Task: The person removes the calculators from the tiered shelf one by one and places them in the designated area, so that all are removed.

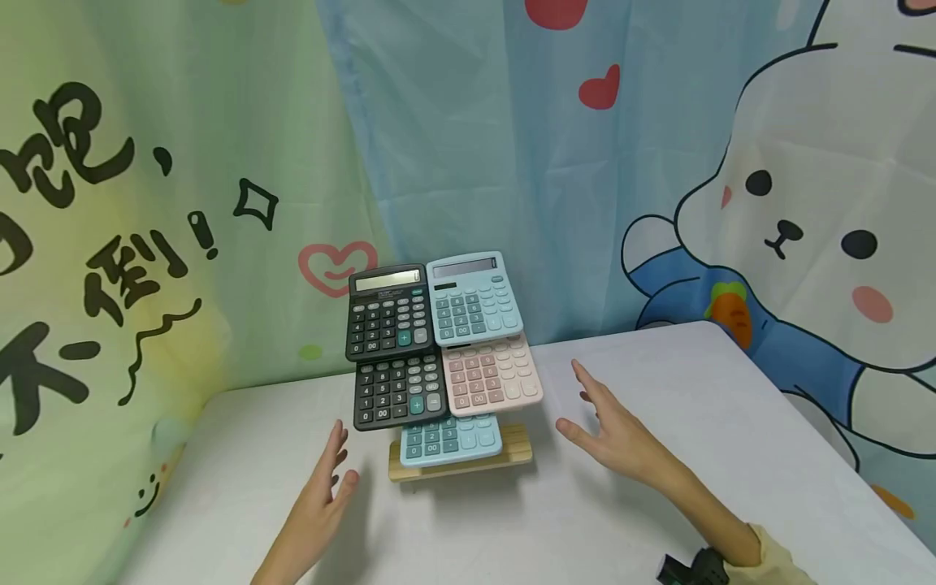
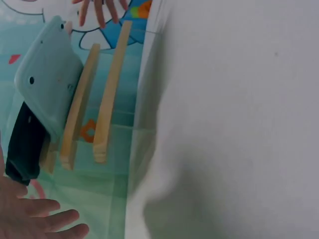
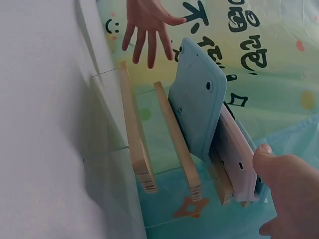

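Note:
In the head view, several calculators lean in tiers on a wooden stand (image 1: 517, 448). On the left side, a black calculator (image 1: 390, 313) is above another black calculator (image 1: 400, 392). To their right, a light blue calculator (image 1: 475, 299) rises above a pink calculator (image 1: 494, 375). The front tier holds a second light blue calculator (image 1: 452, 441), its top hidden behind it. My left hand (image 1: 314, 504) hovers to the left of the stand, fingers extended and touching nothing. On the opposite side my right hand (image 1: 617, 431) is also held apart from the calculators, thumb and fingers spread.
A white table (image 1: 585, 520) lies under the stand. Behind it hangs a green and blue curtain (image 1: 439, 122) with cartoon prints. Wooden slats (image 2: 112, 94) of the stand show side-on in the left wrist view.

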`<control>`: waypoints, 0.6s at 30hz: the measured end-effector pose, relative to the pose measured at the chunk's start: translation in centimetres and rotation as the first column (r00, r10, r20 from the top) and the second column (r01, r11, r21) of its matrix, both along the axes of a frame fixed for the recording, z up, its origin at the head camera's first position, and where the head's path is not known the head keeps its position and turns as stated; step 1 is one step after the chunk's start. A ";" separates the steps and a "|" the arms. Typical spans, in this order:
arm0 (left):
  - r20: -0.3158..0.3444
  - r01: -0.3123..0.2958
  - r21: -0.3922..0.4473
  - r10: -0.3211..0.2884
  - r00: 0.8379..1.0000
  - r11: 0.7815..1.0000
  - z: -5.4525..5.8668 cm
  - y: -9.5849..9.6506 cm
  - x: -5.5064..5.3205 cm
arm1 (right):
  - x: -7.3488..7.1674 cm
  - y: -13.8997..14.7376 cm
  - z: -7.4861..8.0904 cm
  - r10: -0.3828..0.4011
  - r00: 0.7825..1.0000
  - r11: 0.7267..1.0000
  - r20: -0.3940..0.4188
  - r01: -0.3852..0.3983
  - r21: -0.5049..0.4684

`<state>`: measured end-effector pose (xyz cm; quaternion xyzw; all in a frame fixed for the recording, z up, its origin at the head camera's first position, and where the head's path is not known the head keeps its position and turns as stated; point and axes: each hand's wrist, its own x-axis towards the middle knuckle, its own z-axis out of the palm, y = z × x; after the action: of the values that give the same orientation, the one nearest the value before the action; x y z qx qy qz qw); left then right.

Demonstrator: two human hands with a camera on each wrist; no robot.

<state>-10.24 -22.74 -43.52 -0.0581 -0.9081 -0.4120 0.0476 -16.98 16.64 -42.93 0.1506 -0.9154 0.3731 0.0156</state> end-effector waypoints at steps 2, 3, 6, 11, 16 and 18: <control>0.017 0.005 0.014 -0.006 1.000 1.000 -0.3 0.2 -0.1 | 0.0 0.0 0.0 0.003 1.000 1.000 -0.010 -0.003 -0.010; 0.021 0.009 0.023 -0.010 1.000 1.000 -0.4 0.2 -0.1 | 0.0 -0.1 -0.1 0.005 1.000 1.000 -0.016 -0.005 -0.017; 0.026 0.018 0.039 -0.019 0.999 0.999 -0.7 0.5 -0.1 | -0.1 -0.2 -0.2 0.014 1.000 0.999 -0.025 -0.015 -0.041; 0.013 0.021 0.046 -0.022 1.000 0.999 -0.9 0.6 0.1 | -0.2 -0.4 -0.4 0.030 0.999 0.997 -0.038 -0.032 -0.072; 0.001 0.020 0.036 -0.020 1.000 0.999 -1.0 0.7 0.2 | -0.2 -0.5 -0.4 0.039 0.998 0.995 -0.054 -0.043 -0.086; 0.004 0.018 0.025 -0.018 1.000 1.000 -1.1 0.7 0.2 | -0.3 -0.5 -0.4 0.042 0.997 0.995 -0.061 -0.047 -0.091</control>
<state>-10.07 -22.04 -44.59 -0.0648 -0.9025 -0.4237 0.0424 -17.24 16.10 -43.34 0.1810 -0.8927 0.4107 0.0410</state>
